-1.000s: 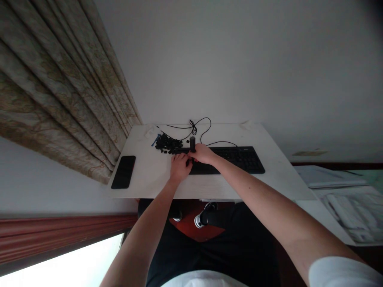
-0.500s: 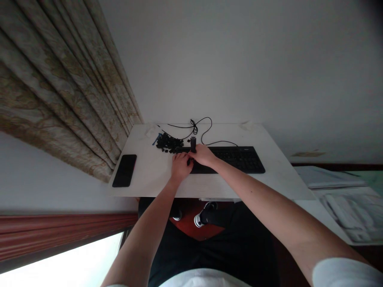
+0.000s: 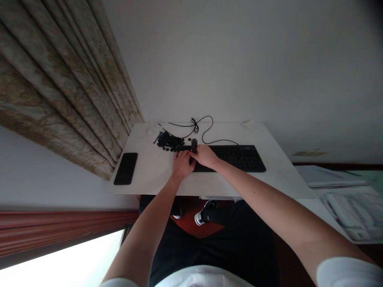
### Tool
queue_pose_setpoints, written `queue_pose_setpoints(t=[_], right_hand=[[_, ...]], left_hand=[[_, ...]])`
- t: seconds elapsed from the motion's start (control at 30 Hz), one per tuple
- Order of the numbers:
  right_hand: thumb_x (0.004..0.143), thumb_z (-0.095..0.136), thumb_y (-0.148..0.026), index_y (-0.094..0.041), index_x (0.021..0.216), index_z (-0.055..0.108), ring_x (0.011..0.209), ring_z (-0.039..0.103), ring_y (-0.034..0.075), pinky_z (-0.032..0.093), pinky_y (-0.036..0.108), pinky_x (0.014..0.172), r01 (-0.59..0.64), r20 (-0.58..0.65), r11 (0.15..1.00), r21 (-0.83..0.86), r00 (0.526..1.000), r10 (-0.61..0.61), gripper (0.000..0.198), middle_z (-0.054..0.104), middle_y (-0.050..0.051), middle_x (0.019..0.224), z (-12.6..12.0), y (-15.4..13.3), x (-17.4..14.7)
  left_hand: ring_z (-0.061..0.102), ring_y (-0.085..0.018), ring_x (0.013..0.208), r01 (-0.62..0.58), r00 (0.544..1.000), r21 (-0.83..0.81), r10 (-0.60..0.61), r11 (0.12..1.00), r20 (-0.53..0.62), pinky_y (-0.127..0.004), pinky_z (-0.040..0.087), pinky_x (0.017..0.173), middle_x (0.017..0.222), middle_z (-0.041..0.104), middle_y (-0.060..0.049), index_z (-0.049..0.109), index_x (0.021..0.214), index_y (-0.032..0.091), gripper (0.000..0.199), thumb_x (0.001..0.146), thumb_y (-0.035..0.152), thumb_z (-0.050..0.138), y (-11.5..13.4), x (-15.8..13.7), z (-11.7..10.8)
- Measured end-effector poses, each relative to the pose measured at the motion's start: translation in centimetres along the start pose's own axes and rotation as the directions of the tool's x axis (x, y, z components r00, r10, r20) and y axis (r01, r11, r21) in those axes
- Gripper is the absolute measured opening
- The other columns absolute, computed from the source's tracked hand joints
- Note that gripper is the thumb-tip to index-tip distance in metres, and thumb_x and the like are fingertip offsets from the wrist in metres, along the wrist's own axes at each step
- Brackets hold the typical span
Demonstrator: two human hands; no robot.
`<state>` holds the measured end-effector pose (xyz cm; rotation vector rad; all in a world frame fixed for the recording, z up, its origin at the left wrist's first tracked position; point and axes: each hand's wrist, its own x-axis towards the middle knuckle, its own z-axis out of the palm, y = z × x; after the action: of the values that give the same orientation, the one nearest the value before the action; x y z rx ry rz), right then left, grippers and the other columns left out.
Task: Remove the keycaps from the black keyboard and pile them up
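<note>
A black keyboard (image 3: 243, 157) lies on the white table, its left part covered by my hands. My right hand (image 3: 206, 156) is closed around an upright dark stick-like tool (image 3: 194, 144) with a ridged top end; its lower end is hidden, so its kind is unclear. Right beside it, my left hand (image 3: 182, 164) lies over the keyboard's left end with bent fingers, gripping it, thumb close to the tool. Behind my left hand is a pile of loose black keycaps (image 3: 169, 140), several scattered at its edge.
A thin blue tool (image 3: 157, 138) sticks out from the pile's left side. The keyboard's black cable (image 3: 212, 123) loops along the back of the white table (image 3: 149, 175) by the wall. At the left edge lies a black phone (image 3: 126, 168). A patterned curtain (image 3: 74, 79) hangs at left.
The dark tool's top looks slightly lower and more foreshortened, so its tilt has changed a little. Both hands stay at the keyboard's left part. The whole view has shifted slightly.
</note>
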<state>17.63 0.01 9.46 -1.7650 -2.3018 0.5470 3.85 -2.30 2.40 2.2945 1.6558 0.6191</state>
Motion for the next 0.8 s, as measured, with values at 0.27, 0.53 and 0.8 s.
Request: queue_pose_setpoints(t=[0.27,0.53,0.8], right_hand=[[0.096,0.06,-0.03,-0.016,0.082,0.072,0.083,0.072,0.024,0.045,0.025,0.067,0.07,-0.019,0.997,-0.009,0.997,-0.07,0.023,0.076,0.013,0.085,-0.1,-0.2,-0.4],[0.098,0.058,-0.033,-0.014,0.084,0.074,0.085,0.072,0.025,0.046,0.026,0.068,0.058,-0.029,0.998,-0.026,0.998,-0.059,0.028,0.075,0.015,0.085,-0.7,-0.5,-0.1],[0.09,0.07,-0.027,-0.01,0.08,0.072,0.081,0.071,0.023,0.048,0.026,0.069,0.035,-0.123,0.994,0.101,0.992,-0.023,0.02,0.071,0.012,0.072,-7.5,-2.1,2.5]], left_hand=[[0.055,-0.032,0.118,-0.003,1.0,0.021,0.003,1.0,0.0,-0.049,0.037,0.101,0.118,0.069,-0.009,0.068,0.109,0.022,0.02,0.093,0.031,0.06,0.0,0.0,0.0],[0.054,-0.031,0.117,-0.008,1.0,0.017,0.008,1.0,-0.012,-0.048,0.036,0.103,0.117,0.069,-0.009,0.068,0.112,0.024,0.022,0.094,0.033,0.061,0.0,0.0,0.1],[0.056,-0.027,0.115,0.009,1.0,-0.036,-0.01,0.999,-0.02,-0.045,0.036,0.105,0.115,0.069,-0.005,0.07,0.105,0.025,0.016,0.096,0.035,0.061,0.0,-0.2,-0.1]])
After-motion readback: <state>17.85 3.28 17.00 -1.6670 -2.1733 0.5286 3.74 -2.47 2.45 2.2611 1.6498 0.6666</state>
